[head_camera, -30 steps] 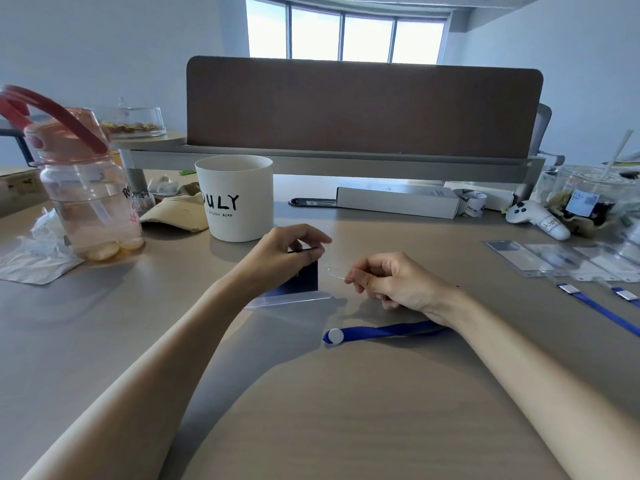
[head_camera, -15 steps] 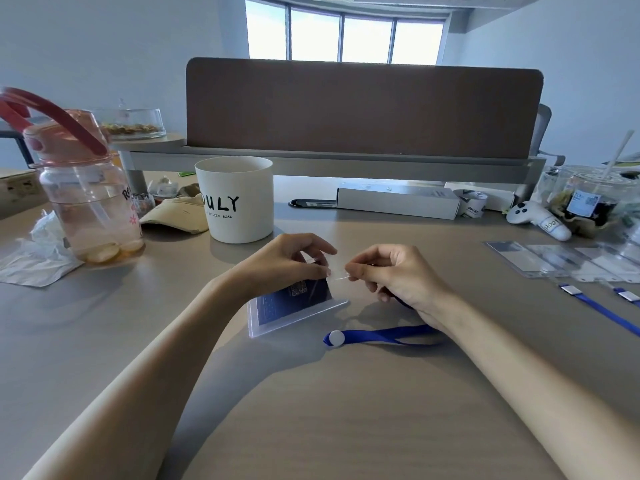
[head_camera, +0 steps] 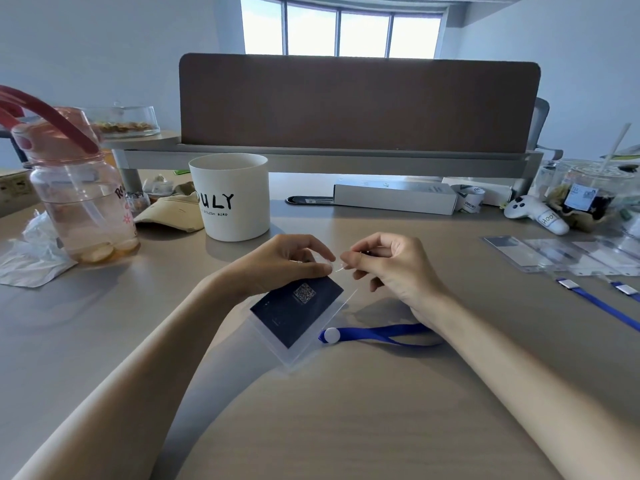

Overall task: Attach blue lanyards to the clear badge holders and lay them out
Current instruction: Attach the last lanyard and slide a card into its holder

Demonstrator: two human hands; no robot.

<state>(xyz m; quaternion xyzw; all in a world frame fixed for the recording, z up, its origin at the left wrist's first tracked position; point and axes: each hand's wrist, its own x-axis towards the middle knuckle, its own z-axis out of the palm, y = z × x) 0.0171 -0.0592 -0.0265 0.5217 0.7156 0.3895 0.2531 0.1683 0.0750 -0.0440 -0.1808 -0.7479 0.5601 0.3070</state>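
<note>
The left hand [head_camera: 277, 268] is pinching the top edge of the clear badge holder [head_camera: 298, 317] between thumb and curled fingers, tilting it so its lower corner is resting on the table [head_camera: 346, 427]. The right hand [head_camera: 391, 268] is pinching the thin clear strap tip [head_camera: 341, 269] of the blue lanyard [head_camera: 381, 334] between thumb and forefinger. Its other fingers are curling in, and it is aiming the tip at the holder's top edge, just beside the left fingertips. Whether the tip is already entering the slot is too small to tell.

The holder, carrying a dark card, is looking light, fairly stiff and slick, so pinching close beside the slot is probably steadying it best. The strap tip is looking thin and floppy, so a grip near its end should be guarding against buckling. The soft ribbon is trailing from under the right wrist, with its white bead [head_camera: 331, 336] lying just beside the holder. At the far right, finished holders [head_camera: 540, 256] are lying in a row with at least 2 lanyards attached.
</note>
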